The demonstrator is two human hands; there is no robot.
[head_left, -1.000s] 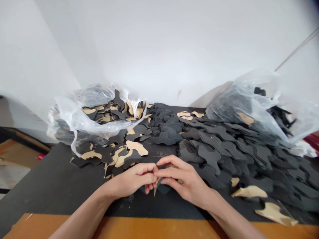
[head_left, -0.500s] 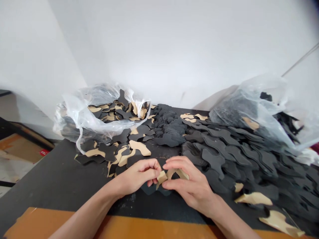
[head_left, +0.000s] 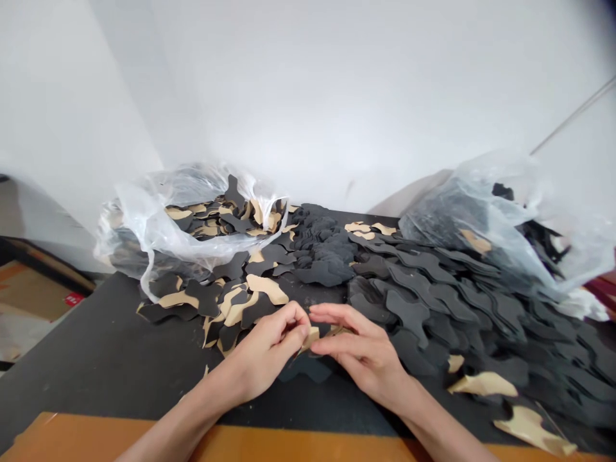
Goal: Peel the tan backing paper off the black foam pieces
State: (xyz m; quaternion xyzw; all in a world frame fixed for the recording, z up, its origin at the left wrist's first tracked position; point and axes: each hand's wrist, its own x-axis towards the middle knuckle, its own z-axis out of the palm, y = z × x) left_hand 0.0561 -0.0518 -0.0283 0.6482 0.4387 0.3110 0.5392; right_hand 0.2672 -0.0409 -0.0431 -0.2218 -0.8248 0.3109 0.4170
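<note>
**Both hands are pinching a tan backing strip [head_left: 312, 337] at the near centre of the bench.**

The left hand [head_left: 269, 343] is curling almost closed, its fingertips gripping the strip's left end. The right hand [head_left: 360, 351] is half open, with its fingers reaching across the strip; I can't tell how firmly it is holding. A black foam shape [head_left: 303, 370] is lying just below the strip, partly hidden by the hands. A heap of black foam pieces [head_left: 433, 308] is lying to the right, and mixed black-and-tan pieces [head_left: 231, 301] are spilling from a clear plastic bag [head_left: 144, 221] far left. A second bag [head_left: 474, 221] is sitting far right, and loose tan strips [head_left: 482, 384] are lying near right.
</note>
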